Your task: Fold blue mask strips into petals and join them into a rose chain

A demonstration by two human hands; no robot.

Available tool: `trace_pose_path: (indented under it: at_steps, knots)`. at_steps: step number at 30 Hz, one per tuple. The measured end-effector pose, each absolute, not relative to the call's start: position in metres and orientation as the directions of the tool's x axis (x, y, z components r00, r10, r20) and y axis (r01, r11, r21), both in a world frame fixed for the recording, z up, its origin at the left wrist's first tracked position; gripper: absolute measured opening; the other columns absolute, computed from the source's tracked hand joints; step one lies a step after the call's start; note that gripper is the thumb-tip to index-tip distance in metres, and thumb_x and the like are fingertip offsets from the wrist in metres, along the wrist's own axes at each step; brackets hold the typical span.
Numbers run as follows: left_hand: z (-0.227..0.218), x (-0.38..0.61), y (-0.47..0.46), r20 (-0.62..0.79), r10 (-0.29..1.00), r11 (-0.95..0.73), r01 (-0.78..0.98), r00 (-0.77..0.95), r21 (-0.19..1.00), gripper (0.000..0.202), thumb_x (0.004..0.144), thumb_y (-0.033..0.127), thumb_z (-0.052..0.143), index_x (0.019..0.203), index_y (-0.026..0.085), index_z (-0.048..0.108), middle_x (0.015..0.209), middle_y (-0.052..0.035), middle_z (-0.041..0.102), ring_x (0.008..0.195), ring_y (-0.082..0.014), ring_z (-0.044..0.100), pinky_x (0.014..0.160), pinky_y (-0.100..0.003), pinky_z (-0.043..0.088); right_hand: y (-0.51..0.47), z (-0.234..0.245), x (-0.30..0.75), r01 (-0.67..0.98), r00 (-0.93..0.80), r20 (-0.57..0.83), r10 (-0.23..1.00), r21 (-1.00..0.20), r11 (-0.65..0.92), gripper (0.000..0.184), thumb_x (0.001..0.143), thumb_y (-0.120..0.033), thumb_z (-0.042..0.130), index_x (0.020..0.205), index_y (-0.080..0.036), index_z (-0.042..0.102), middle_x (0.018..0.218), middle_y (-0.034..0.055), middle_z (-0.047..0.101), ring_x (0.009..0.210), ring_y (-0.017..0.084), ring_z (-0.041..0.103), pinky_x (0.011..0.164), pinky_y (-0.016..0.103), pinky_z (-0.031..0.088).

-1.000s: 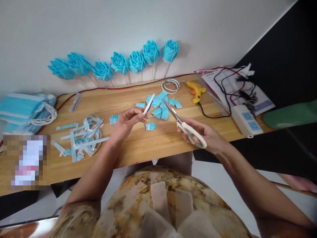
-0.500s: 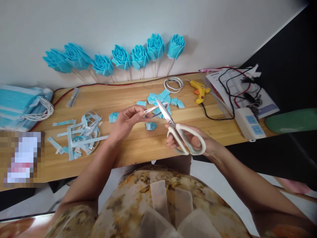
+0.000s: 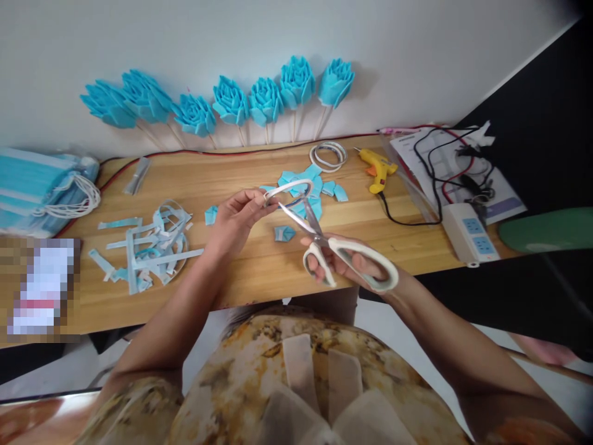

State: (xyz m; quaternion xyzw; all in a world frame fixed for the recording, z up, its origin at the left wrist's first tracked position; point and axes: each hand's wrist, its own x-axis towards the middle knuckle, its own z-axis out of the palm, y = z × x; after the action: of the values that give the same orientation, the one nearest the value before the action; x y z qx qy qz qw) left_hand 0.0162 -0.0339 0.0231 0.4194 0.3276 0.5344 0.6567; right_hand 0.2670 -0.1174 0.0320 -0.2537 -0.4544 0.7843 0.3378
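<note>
My left hand [image 3: 243, 216] pinches a narrow white roll of tape [image 3: 288, 186] by its near side, holding it tilted above the table. In my right hand [image 3: 341, 264] is a pair of scissors [image 3: 317, 240] with cream handles, my fingers through the loops. Its blades are spread apart, their tips pointing at the tape roll; whether they touch it I cannot tell. Cut light-blue pieces [image 3: 315, 207] lie on the table behind the roll, partly hidden by it. A small folded blue piece [image 3: 284, 233] lies between my hands.
Several blue flowers on sticks [image 3: 265, 102] lean against the wall. More tape rolls [image 3: 330, 145] and a yellow glue gun [image 3: 378, 168] lie behind. On the right stands a power strip [image 3: 467, 232]. Cut strips [image 3: 162, 247] and packed blue masks [image 3: 34, 188] lie left.
The scissors' blades and handles have spread apart. My left hand has turned the tape roll, so its ring now shows wider and higher.
</note>
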Motion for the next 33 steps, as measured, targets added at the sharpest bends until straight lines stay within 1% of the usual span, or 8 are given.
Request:
trace_pose_path:
  at_steps: [2, 6, 11, 15, 20, 26, 30, 33]
  knots:
    - [0.023, 0.017, -0.034, 0.021, 0.976, 0.076, -0.428, 0.218, 0.901, 0.026, 0.077, 0.036, 0.09, 0.077, 0.018, 0.072, 0.091, -0.0027, 0.075, 0.093, -0.0212, 0.076, 0.102, -0.045, 0.06, -0.117, 0.03, 0.264, -0.285, -0.629, -0.115, 0.769, -0.886, -0.365, 0.066, 0.085, -0.065, 0.073, 0.136, -0.024, 0.066, 0.103, 0.0044, 0.066, 0.078, 0.01, 0.063, 0.067, 0.021, 0.056]
    - [0.022, 0.018, -0.035, 0.039, 0.972, 0.064, -0.418, 0.232, 0.906, 0.027, 0.077, 0.039, 0.09, 0.077, 0.018, 0.072, 0.095, -0.0034, 0.075, 0.096, -0.0217, 0.076, 0.103, -0.046, 0.059, -0.113, 0.03, 0.257, -0.29, -0.603, -0.149, 0.784, -0.874, -0.389, 0.059, 0.088, -0.062, 0.071, 0.132, -0.023, 0.069, 0.099, 0.0047, 0.066, 0.074, 0.01, 0.06, 0.059, 0.019, 0.054]
    - [0.021, 0.019, -0.035, 0.058, 0.972, 0.045, -0.428, 0.226, 0.902, 0.024, 0.079, 0.036, 0.089, 0.078, 0.018, 0.073, 0.099, -0.0033, 0.074, 0.097, -0.0195, 0.073, 0.107, -0.048, 0.058, -0.106, 0.035, 0.246, -0.327, -0.545, -0.172, 0.821, -0.858, -0.396, 0.061, 0.082, -0.066, 0.076, 0.123, -0.02, 0.072, 0.091, 0.0045, 0.067, 0.067, 0.009, 0.056, 0.052, 0.017, 0.049]
    - [0.024, 0.018, -0.034, 0.053, 0.98, 0.044, -0.466, 0.192, 0.884, 0.023, 0.078, 0.034, 0.089, 0.077, 0.018, 0.073, 0.096, -0.0027, 0.074, 0.095, -0.0181, 0.073, 0.107, -0.047, 0.058, -0.105, 0.037, 0.243, -0.337, -0.54, -0.198, 0.818, -0.84, -0.425, 0.062, 0.08, -0.066, 0.078, 0.121, -0.019, 0.073, 0.092, 0.0055, 0.066, 0.067, 0.009, 0.054, 0.049, 0.017, 0.046]
    - [0.028, 0.019, -0.037, 0.035, 0.984, 0.053, -0.474, 0.175, 0.879, 0.022, 0.078, 0.033, 0.09, 0.078, 0.018, 0.074, 0.096, -0.0026, 0.073, 0.098, -0.0175, 0.071, 0.107, -0.044, 0.058, -0.104, 0.036, 0.246, -0.328, -0.531, -0.192, 0.826, -0.852, -0.408, 0.064, 0.08, -0.068, 0.076, 0.12, -0.018, 0.073, 0.09, 0.0059, 0.066, 0.065, 0.009, 0.053, 0.048, 0.019, 0.044]
    - [0.028, 0.024, -0.041, 0.059, 0.969, 0.05, -0.426, 0.239, 0.903, 0.024, 0.076, 0.035, 0.091, 0.074, 0.018, 0.074, 0.093, -0.001, 0.072, 0.095, -0.0143, 0.069, 0.103, -0.034, 0.057, -0.101, 0.038, 0.239, -0.334, -0.497, -0.213, 0.841, -0.848, -0.412, 0.067, 0.075, -0.071, 0.079, 0.116, -0.018, 0.073, 0.09, 0.0056, 0.065, 0.065, 0.01, 0.054, 0.047, 0.02, 0.042]
    - [0.025, 0.025, -0.042, 0.044, 0.965, 0.06, -0.379, 0.26, 0.923, 0.024, 0.076, 0.035, 0.09, 0.073, 0.018, 0.073, 0.093, -0.0016, 0.071, 0.097, -0.0162, 0.07, 0.105, -0.037, 0.055, -0.102, 0.039, 0.235, -0.349, -0.477, -0.205, 0.855, -0.848, -0.399, 0.064, 0.078, -0.07, 0.076, 0.115, -0.018, 0.072, 0.086, 0.0039, 0.065, 0.058, 0.008, 0.049, 0.045, 0.022, 0.038]
    - [0.024, 0.026, -0.042, 0.057, 0.963, 0.038, -0.346, 0.262, 0.937, 0.022, 0.077, 0.032, 0.088, 0.072, 0.019, 0.072, 0.094, -0.0017, 0.071, 0.099, -0.0172, 0.069, 0.106, -0.038, 0.054, -0.103, 0.041, 0.233, -0.353, -0.458, -0.225, 0.86, -0.842, -0.408, 0.062, 0.077, -0.067, 0.078, 0.113, -0.017, 0.071, 0.083, 0.0027, 0.063, 0.057, 0.008, 0.047, 0.044, 0.021, 0.035]
